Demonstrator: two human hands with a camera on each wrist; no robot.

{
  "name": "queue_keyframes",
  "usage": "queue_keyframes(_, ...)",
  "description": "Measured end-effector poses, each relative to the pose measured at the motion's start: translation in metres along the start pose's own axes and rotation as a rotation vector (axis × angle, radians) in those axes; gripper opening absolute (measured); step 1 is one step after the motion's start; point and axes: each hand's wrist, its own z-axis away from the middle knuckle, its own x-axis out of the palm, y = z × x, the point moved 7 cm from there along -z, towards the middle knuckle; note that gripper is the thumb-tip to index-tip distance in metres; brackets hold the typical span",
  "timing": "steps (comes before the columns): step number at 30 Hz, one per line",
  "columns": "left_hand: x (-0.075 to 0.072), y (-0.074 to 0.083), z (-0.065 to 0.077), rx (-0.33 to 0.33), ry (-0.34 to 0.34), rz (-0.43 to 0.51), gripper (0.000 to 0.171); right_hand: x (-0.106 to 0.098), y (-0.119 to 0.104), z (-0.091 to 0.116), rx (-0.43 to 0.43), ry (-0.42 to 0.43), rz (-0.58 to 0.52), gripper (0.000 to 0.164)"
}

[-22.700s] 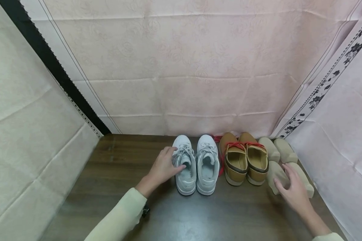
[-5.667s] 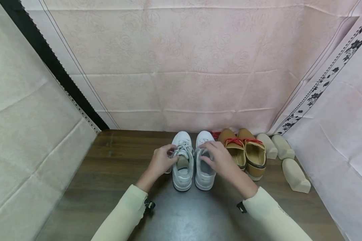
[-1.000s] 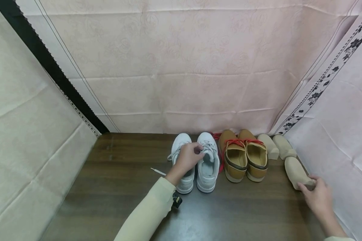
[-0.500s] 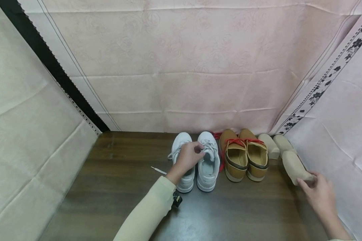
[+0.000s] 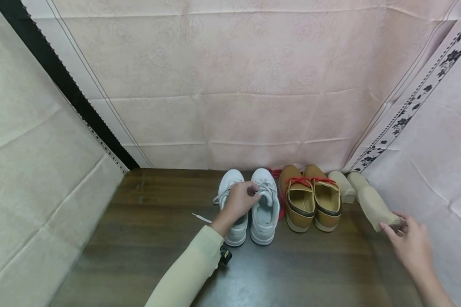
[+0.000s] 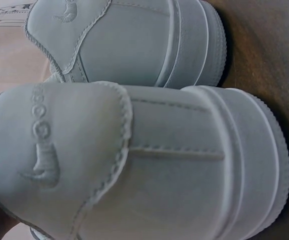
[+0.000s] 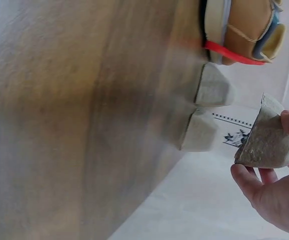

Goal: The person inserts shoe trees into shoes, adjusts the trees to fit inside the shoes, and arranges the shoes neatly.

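In the head view a pair of white sneakers stands side by side, left sneaker and right sneaker. My left hand reaches over the left one, its thumb and forefinger pinching the right one by its lacing edge. Both heels fill the left wrist view, the nearer heel in front. My right hand grips the hollow end of a beige moulded shoe insert. The right wrist view shows that insert raised off the floor between thumb and fingers.
Tan shoes with red laces stand right of the sneakers. Two more beige inserts lie by the right-hand wall. A pale lace end sticks out left of the sneakers. Cloth-covered walls enclose the brown floor.
Over the last second my right hand has lifted the shoe insert off the floor; my left hand has stayed still. Earlier, both hands were at the sneakers, with an insert in the left one.
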Motion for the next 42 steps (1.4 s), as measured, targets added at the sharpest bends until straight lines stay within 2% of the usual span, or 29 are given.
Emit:
queue_keyframes(10, 0.0, 0.001, 0.0, -0.013, -0.001, -0.003, 0.016, -0.006, -0.02, -0.006, -0.066, -0.011, -0.081, 0.048)
queue_keyframes(20, 0.0, 0.0, 0.001, -0.037, -0.004, 0.0, 0.016, -0.011, -0.045, -0.011, -0.143, -0.011, -0.111, 0.047)
queue_keyframes(24, 0.001, 0.0, 0.0, -0.033, -0.011, 0.002, 0.015, -0.012, -0.057, -0.012, -0.176, -0.034, -0.108, 0.049)
queue_keyframes(30, 0.0, 0.001, -0.001, -0.023, -0.012, 0.003, 0.014, -0.01, -0.069, -0.012, -0.192, -0.046, -0.039, 0.053)
queue_keyframes(37, -0.001, 0.001, -0.001, -0.021, -0.016, 0.007, 0.015, -0.006, -0.087, -0.012, -0.24, -0.096, -0.094, 0.053)
queue_keyframes(42, 0.0, 0.0, -0.001, -0.027, -0.015, 0.008, 0.015, -0.002, -0.101, -0.011, -0.281, -0.126, -0.049, 0.052)
